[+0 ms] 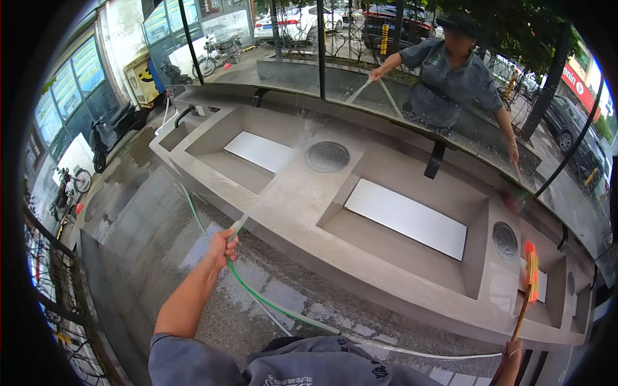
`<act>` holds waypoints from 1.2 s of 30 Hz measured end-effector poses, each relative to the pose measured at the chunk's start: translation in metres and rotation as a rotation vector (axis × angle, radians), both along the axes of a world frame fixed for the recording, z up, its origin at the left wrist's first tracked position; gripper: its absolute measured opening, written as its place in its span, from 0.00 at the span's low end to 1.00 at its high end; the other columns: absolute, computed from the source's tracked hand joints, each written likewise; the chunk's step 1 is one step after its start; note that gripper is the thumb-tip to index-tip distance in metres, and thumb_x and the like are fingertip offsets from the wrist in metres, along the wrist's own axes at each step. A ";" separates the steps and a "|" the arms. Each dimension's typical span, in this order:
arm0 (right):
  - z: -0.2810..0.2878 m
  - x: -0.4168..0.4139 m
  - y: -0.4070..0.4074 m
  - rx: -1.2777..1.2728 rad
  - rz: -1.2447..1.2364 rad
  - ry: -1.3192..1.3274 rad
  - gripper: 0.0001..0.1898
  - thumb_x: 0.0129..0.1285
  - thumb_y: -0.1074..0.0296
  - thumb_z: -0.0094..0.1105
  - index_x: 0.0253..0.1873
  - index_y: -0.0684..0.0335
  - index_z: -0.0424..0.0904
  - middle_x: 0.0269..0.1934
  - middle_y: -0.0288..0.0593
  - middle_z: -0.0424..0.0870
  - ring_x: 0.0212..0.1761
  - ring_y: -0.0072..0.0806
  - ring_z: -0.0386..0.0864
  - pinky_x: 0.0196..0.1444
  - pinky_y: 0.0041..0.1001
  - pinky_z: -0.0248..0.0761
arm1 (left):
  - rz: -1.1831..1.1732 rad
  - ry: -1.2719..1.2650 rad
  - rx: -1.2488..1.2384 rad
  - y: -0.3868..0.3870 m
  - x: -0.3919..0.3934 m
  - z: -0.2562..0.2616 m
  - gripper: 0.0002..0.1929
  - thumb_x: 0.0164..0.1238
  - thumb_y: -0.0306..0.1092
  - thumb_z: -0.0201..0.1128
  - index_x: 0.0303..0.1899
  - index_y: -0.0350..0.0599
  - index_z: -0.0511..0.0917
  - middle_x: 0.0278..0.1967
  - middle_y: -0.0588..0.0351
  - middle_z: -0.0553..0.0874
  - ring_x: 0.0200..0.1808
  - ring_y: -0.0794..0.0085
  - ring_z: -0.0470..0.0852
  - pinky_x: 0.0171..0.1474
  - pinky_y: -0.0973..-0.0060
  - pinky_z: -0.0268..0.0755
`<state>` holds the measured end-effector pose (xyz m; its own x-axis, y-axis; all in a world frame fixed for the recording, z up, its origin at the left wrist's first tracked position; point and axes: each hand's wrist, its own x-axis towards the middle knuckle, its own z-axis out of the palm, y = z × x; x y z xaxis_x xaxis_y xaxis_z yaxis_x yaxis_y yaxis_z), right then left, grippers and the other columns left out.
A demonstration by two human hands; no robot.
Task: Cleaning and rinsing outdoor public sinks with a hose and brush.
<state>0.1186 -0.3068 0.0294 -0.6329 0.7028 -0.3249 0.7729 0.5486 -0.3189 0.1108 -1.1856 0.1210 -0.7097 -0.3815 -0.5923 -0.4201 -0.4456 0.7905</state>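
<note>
My left hand (225, 247) is closed around the end of a green garden hose (277, 307). Water sprays from it across a long grey stone washbasin counter (289, 202) toward the back edge near the mirror. At the lower right, my right hand (512, 353) grips the wooden handle of a brush (531, 272) with orange and yellow bristles. The brush head is over the right part of the counter, by a smaller basin. Two large basins have pale rectangular plates (406, 218) in them, and a round metal lid (328, 157) lies between them.
A wide mirror (289, 58) runs along the counter's back, reflecting a person, cars and plants. Black faucets (435, 159) project over the basins. The hose crosses the wet pavement (159, 227) before me. A parked scooter (113, 128) and a bicycle (81, 182) stand at the left.
</note>
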 end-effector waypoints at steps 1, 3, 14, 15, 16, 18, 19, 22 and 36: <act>0.005 0.004 -0.016 -0.087 -0.027 0.079 0.06 0.50 0.71 0.49 0.28 0.68 0.66 0.13 0.45 0.68 0.11 0.31 0.70 0.07 0.28 0.61 | 0.019 -0.021 -0.037 -0.019 0.004 0.005 0.14 0.57 0.44 0.45 0.20 0.47 0.65 0.08 0.68 0.58 0.08 0.81 0.53 0.15 0.79 0.51; 0.018 0.019 -0.048 -0.254 -0.093 0.234 0.06 0.52 0.70 0.48 0.27 0.66 0.64 0.12 0.42 0.65 0.08 0.28 0.67 0.05 0.27 0.59 | 0.048 -0.014 -0.060 -0.058 0.012 0.012 0.13 0.56 0.44 0.45 0.20 0.48 0.65 0.08 0.68 0.58 0.08 0.82 0.53 0.14 0.79 0.51; 0.055 0.129 -0.256 -0.385 -0.246 0.554 0.05 0.56 0.69 0.43 0.31 0.59 0.58 0.11 0.35 0.60 0.05 0.21 0.58 0.02 0.21 0.52 | -0.081 0.067 -0.076 -0.295 0.032 0.058 0.13 0.56 0.43 0.45 0.18 0.49 0.64 0.07 0.69 0.56 0.07 0.83 0.51 0.13 0.80 0.48; 0.057 0.145 -0.273 -0.266 -0.200 0.460 0.04 0.56 0.69 0.42 0.33 0.58 0.58 0.11 0.35 0.60 0.05 0.20 0.57 0.02 0.21 0.52 | -0.103 0.061 -0.104 -0.321 0.035 0.059 0.13 0.56 0.43 0.45 0.17 0.49 0.64 0.06 0.69 0.56 0.06 0.83 0.51 0.13 0.80 0.48; 0.059 0.162 -0.298 -0.261 -0.220 0.464 0.04 0.56 0.69 0.42 0.33 0.58 0.58 0.11 0.35 0.60 0.05 0.20 0.57 0.02 0.21 0.52 | -0.124 0.054 -0.131 -0.348 0.038 0.060 0.13 0.56 0.43 0.45 0.17 0.49 0.64 0.06 0.69 0.56 0.06 0.83 0.50 0.12 0.79 0.48; 0.084 0.186 -0.349 -0.203 -0.219 0.446 0.04 0.56 0.69 0.42 0.33 0.58 0.58 0.11 0.34 0.60 0.05 0.20 0.58 0.02 0.21 0.52 | -0.122 0.047 -0.135 -0.400 0.049 0.066 0.14 0.56 0.44 0.45 0.17 0.50 0.63 0.06 0.70 0.54 0.06 0.83 0.49 0.11 0.80 0.47; 0.089 0.198 -0.362 -0.196 -0.227 0.447 0.04 0.57 0.68 0.42 0.33 0.59 0.59 0.11 0.34 0.60 0.05 0.20 0.58 0.02 0.20 0.52 | -0.122 0.025 -0.147 -0.420 0.055 0.073 0.14 0.56 0.44 0.44 0.17 0.50 0.63 0.06 0.70 0.54 0.05 0.83 0.48 0.11 0.80 0.47; 0.112 0.223 -0.406 -0.347 -0.222 0.563 0.04 0.57 0.67 0.43 0.33 0.59 0.61 0.11 0.33 0.59 0.05 0.18 0.58 0.02 0.19 0.52 | -0.135 -0.018 -0.232 -0.468 0.066 0.096 0.14 0.56 0.44 0.45 0.17 0.50 0.63 0.06 0.70 0.54 0.06 0.84 0.48 0.11 0.81 0.45; 0.132 0.296 -0.532 -0.435 -0.127 0.555 0.05 0.56 0.68 0.45 0.34 0.61 0.63 0.12 0.32 0.62 0.05 0.16 0.59 0.03 0.17 0.55 | -0.358 -0.257 -0.922 -0.484 0.077 0.186 0.12 0.51 0.42 0.46 0.15 0.49 0.62 0.07 0.68 0.54 0.07 0.82 0.48 0.12 0.80 0.42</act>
